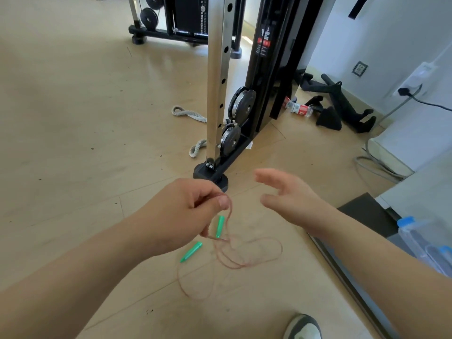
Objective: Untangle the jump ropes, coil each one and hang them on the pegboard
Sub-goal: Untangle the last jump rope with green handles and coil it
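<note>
1. Jump rope (pixel 244 255): thin reddish cord lying in loose loops on the wooden floor (pixel 73 143), one strand rising to the left hand.
2. Green handles (pixel 219 226): two, near the loops; one hangs, one lies flat.
3. Left hand (pixel 188 211): thumb and fingers pinch the cord.
4. Right hand (pixel 291 194): fingers spread, holding nothing.
5. Cable machine (pixel 220 94): stands behind.

At six o'clock I count one thin reddish-brown jump-rope cord (pixel 241 265) with two green tapered plastic handles, an upper handle (pixel 220 226) and a lower handle (pixel 191 252). Toward eleven o'clock lie two grey braided rope loops, a farther loop (pixel 188 115) and a nearer loop (pixel 197 148), with two black round pulley wheels (pixel 242 104) at twelve. One clear plastic bottle with a red label (pixel 299 109) lies at one o'clock, two clear blue-lidded containers (pixel 413 241) stand at four, and one grey-and-white shoe (pixel 303 326) shows at five.
</note>
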A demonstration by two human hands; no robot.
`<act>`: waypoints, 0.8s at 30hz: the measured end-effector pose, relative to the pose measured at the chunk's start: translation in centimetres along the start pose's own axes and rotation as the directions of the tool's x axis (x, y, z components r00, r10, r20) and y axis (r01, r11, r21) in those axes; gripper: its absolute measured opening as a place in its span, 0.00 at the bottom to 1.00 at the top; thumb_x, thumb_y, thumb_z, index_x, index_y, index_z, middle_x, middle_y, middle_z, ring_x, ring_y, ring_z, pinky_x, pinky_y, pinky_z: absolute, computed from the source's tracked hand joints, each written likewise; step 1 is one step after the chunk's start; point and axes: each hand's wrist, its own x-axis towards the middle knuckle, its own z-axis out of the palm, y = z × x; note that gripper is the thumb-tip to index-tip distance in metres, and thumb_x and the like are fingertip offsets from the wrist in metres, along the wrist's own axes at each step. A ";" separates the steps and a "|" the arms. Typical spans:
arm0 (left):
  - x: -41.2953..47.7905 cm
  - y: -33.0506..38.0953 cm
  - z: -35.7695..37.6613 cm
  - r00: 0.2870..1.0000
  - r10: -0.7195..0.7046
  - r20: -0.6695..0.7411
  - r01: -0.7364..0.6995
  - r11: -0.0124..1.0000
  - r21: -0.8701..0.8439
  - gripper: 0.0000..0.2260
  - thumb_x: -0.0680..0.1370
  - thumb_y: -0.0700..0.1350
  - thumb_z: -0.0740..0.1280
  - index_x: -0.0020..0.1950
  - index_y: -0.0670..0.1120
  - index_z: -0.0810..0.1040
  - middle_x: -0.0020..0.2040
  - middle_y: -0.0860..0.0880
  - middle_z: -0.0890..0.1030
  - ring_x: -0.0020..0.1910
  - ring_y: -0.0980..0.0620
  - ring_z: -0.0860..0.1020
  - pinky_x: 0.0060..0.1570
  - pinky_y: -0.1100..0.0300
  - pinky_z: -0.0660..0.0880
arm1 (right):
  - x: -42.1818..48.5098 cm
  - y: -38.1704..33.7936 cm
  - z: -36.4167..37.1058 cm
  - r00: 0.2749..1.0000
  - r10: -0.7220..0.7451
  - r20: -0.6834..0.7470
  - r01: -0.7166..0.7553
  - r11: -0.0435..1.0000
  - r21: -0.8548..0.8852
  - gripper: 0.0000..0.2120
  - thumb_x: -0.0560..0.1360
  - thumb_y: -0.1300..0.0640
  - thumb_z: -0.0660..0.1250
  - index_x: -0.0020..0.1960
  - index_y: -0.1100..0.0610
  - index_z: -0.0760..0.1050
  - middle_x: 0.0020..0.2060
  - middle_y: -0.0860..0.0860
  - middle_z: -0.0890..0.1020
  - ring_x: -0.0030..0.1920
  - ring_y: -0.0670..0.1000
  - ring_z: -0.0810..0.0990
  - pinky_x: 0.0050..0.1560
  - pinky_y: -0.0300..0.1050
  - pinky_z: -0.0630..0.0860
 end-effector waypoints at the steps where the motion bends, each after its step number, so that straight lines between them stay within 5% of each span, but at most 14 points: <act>1: -0.1 0.2 0.4 0.999 0.035 0.007 -0.035 0.999 -0.013 0.09 0.82 0.50 0.66 0.46 0.51 0.83 0.32 0.51 0.81 0.31 0.57 0.82 0.31 0.68 0.72 | -0.4 -1.1 0.6 0.992 -0.087 0.093 0.070 0.983 0.171 0.22 0.78 0.64 0.66 0.70 0.52 0.76 0.61 0.50 0.84 0.63 0.50 0.81 0.64 0.44 0.74; 3: 0.0 0.5 0.7 0.993 0.104 -0.048 -0.106 0.994 -0.028 0.09 0.82 0.49 0.66 0.44 0.50 0.83 0.32 0.50 0.82 0.29 0.56 0.80 0.29 0.65 0.73 | -1.6 -3.5 1.4 0.947 -0.198 0.252 0.104 0.934 0.341 0.14 0.79 0.63 0.64 0.62 0.56 0.81 0.44 0.56 0.87 0.46 0.54 0.84 0.58 0.49 0.79; 5: 0.2 0.5 0.5 0.985 0.117 -0.124 -0.122 0.992 -0.037 0.09 0.81 0.49 0.67 0.43 0.50 0.83 0.33 0.47 0.83 0.29 0.53 0.81 0.31 0.60 0.75 | -2.1 -4.5 1.6 0.947 -0.215 0.239 0.161 0.960 0.228 0.10 0.83 0.61 0.62 0.54 0.55 0.83 0.33 0.50 0.82 0.35 0.49 0.78 0.52 0.53 0.82; 7: 0.4 0.0 -0.1 0.995 0.051 -0.084 -0.052 0.999 -0.001 0.08 0.79 0.50 0.69 0.42 0.49 0.82 0.32 0.48 0.82 0.32 0.50 0.83 0.31 0.60 0.77 | -1.6 -4.4 0.9 0.977 -0.204 0.064 0.206 0.979 -0.012 0.11 0.83 0.57 0.63 0.47 0.52 0.84 0.32 0.50 0.82 0.32 0.45 0.75 0.43 0.56 0.82; 9: 0.4 -1.4 -0.6 0.990 -0.093 0.109 0.064 0.967 0.248 0.09 0.78 0.51 0.70 0.41 0.48 0.81 0.32 0.52 0.83 0.34 0.53 0.83 0.33 0.63 0.75 | -0.6 -3.3 -0.3 0.962 -0.205 -0.178 0.173 0.968 -0.180 0.12 0.83 0.56 0.62 0.47 0.51 0.83 0.29 0.42 0.80 0.29 0.42 0.73 0.32 0.44 0.76; 12: -0.2 -3.5 -0.7 0.827 -0.385 0.410 0.077 0.800 0.596 0.09 0.76 0.53 0.68 0.44 0.48 0.83 0.39 0.56 0.86 0.35 0.58 0.79 0.37 0.64 0.75 | 0.8 -0.9 -2.1 0.896 -0.013 -0.444 -0.021 0.997 -0.071 0.12 0.85 0.54 0.57 0.53 0.53 0.79 0.42 0.43 0.82 0.39 0.47 0.81 0.37 0.39 0.76; 14: -0.6 -4.0 -0.2 0.792 -0.397 0.464 0.041 0.792 0.609 0.08 0.77 0.50 0.66 0.47 0.49 0.83 0.44 0.55 0.86 0.38 0.58 0.81 0.44 0.60 0.79 | 1.0 0.3 -2.8 0.869 0.174 -0.463 -0.140 0.984 0.106 0.13 0.85 0.54 0.56 0.55 0.54 0.79 0.43 0.50 0.82 0.43 0.53 0.83 0.41 0.44 0.79; 17: -0.6 -3.0 0.3 0.894 -0.283 0.347 0.208 0.949 0.237 0.10 0.83 0.46 0.62 0.51 0.47 0.82 0.45 0.50 0.88 0.42 0.54 0.87 0.50 0.54 0.82 | 1.1 0.8 -2.4 0.904 0.203 -0.377 -0.205 0.978 0.036 0.15 0.85 0.52 0.57 0.66 0.55 0.76 0.51 0.52 0.83 0.50 0.51 0.82 0.47 0.44 0.78; 20: -0.3 -0.5 0.3 0.962 -0.208 0.176 0.249 0.932 -0.263 0.11 0.86 0.44 0.60 0.53 0.43 0.81 0.44 0.44 0.88 0.42 0.47 0.88 0.46 0.52 0.85 | 0.1 -0.6 -0.6 0.948 0.126 -0.294 -0.164 0.981 -0.108 0.23 0.84 0.47 0.61 0.77 0.53 0.66 0.72 0.51 0.72 0.68 0.52 0.74 0.63 0.45 0.71; 22: -0.2 0.8 0.2 0.979 -0.184 0.087 0.202 0.843 -0.498 0.11 0.86 0.44 0.60 0.54 0.41 0.80 0.43 0.42 0.87 0.43 0.44 0.88 0.47 0.50 0.85 | -1.2 -2.0 1.3 0.983 0.017 -0.182 -0.005 0.998 0.067 0.17 0.84 0.45 0.60 0.67 0.52 0.77 0.64 0.51 0.81 0.65 0.52 0.79 0.61 0.42 0.74; 24: 0.1 1.5 0.2 0.985 -0.173 0.024 0.148 0.754 -0.640 0.12 0.86 0.44 0.60 0.55 0.39 0.80 0.44 0.40 0.87 0.44 0.43 0.88 0.48 0.48 0.85 | -2.2 -3.4 3.1 0.976 -0.009 0.216 -0.074 0.925 0.372 0.24 0.84 0.38 0.53 0.65 0.50 0.79 0.56 0.58 0.86 0.59 0.56 0.84 0.62 0.47 0.76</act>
